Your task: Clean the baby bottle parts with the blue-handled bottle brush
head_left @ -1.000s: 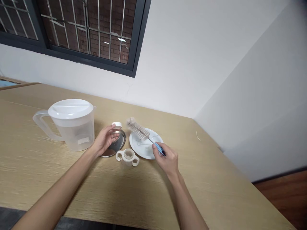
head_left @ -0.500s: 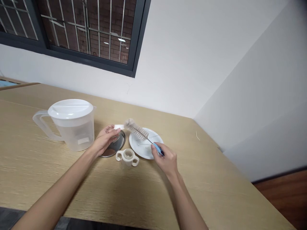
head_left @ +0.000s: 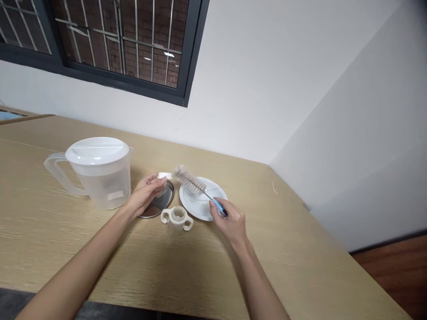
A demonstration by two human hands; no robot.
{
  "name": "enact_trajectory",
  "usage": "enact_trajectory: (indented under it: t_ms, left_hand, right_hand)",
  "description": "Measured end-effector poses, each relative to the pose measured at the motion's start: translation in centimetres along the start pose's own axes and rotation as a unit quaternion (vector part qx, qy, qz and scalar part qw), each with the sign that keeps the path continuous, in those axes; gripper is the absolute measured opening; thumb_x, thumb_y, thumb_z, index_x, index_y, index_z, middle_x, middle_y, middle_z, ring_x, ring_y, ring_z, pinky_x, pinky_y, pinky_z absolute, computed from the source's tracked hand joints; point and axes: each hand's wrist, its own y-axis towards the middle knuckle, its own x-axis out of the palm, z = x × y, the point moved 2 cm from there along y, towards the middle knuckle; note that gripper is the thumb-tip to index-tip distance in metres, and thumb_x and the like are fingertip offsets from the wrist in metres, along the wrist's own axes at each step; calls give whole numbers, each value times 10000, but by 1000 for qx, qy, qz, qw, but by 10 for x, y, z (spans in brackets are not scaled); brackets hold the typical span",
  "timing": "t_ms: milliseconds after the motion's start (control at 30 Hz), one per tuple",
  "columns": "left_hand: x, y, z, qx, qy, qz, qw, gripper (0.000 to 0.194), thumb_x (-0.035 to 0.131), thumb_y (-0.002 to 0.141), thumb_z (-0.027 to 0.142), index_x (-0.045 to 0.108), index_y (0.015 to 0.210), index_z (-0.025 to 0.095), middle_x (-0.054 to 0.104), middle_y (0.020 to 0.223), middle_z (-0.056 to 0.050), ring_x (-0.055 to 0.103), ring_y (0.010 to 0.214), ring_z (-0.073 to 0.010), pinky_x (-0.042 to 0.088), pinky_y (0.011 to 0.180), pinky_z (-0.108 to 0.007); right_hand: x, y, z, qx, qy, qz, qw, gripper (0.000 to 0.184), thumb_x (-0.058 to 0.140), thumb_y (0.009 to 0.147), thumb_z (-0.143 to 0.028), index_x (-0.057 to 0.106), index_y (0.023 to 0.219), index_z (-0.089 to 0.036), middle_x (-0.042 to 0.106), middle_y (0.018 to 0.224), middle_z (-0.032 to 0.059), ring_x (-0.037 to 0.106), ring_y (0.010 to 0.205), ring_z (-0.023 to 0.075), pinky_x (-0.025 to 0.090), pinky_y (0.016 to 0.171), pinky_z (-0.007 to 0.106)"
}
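My right hand (head_left: 231, 218) is closed around the blue handle of a bottle brush (head_left: 191, 180). Its pale bristles slant up and left over the white plate (head_left: 218, 187). My left hand (head_left: 146, 194) pinches a small white bottle cap (head_left: 165, 176) above the shiny metal tray (head_left: 160, 204). The brush tip is close to the right side of the cap; I cannot tell whether they touch. Between my hands, nearer to me, a clear baby bottle (head_left: 177, 218) with two cream side handles stands upright with its top uncovered.
A translucent pitcher (head_left: 106, 182) with a white lid stands left of my left hand, its handle pointing left. Thin wire-like pieces lie on the plate. A small pale strip (head_left: 274, 188) is on the wooden table (head_left: 283, 249) at the right. Walls and a barred window rise behind.
Almost nothing differs. Both hands keep their holds on the cap and the bottle brush, with only a tiny shift of the whole view.
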Motion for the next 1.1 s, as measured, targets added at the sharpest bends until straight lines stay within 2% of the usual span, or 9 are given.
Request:
enact_trajectory:
  t_ms: [167,267,433,600,733,833,967,1100]
  left_hand:
    - [-2,2,2,-10,-30,27,999,330,796,738,368,688,970,160,706,992,-55,634,678,-76,521,589,-171]
    - [-2,2,2,-25,-43,11,999,321,763,769,396,689,995,180,708,1055,-66,657,709,-99,540,605,-198]
    - [3,-1,-2,-33,-2,-28,999,322,805,731,308,707,1005,170,720,1047,-78,671,756,-110,528,655,-197]
    - [3,-1,-5,-14,35,-58,998,436,850,663,243,709,1067,158,729,1057,-98,679,895,-152,516,784,-234]
    - [1,0,-5,-5,62,-31,998,480,875,615,269,705,1049,154,736,1040,-106,687,919,-187,512,830,-283]
    - [1,-1,-4,14,77,-12,997,510,886,594,252,692,1056,154,733,1056,-103,686,939,-187,506,866,-290]
    - [3,-1,2,42,39,6,998,533,889,584,219,670,1067,162,741,1007,-78,693,897,-160,513,846,-257]
    - [1,0,8,64,16,34,997,535,883,591,203,651,1072,176,733,916,-30,684,809,-117,505,771,-210]
  right_hand:
    - [-4,0,0,6,-5,40,999,138,651,857,-258,707,941,-164,743,791,46,664,595,125,526,598,222]
    - [-3,0,-2,-6,3,33,999,140,655,854,-250,706,952,-164,744,792,53,663,587,130,531,593,226]
    - [0,-1,-3,-17,13,6,1000,155,634,873,-262,709,976,-173,753,832,60,682,629,142,536,603,230]
    - [0,0,-2,-2,3,-16,1000,151,627,877,-261,716,955,-169,748,800,47,668,603,131,514,590,227]
    - [-2,0,-1,5,6,17,1000,149,643,863,-254,712,965,-170,747,812,42,666,612,125,515,591,221]
    - [-2,0,-3,-8,22,1,1000,157,635,870,-259,709,977,-171,747,805,42,652,582,118,512,576,217]
    - [0,2,-3,-13,10,-30,999,160,610,887,-276,713,940,-166,745,787,46,653,584,124,496,567,222]
    - [-2,2,1,20,-10,-9,1000,167,611,887,-291,716,936,-172,733,762,43,640,580,127,486,567,228]
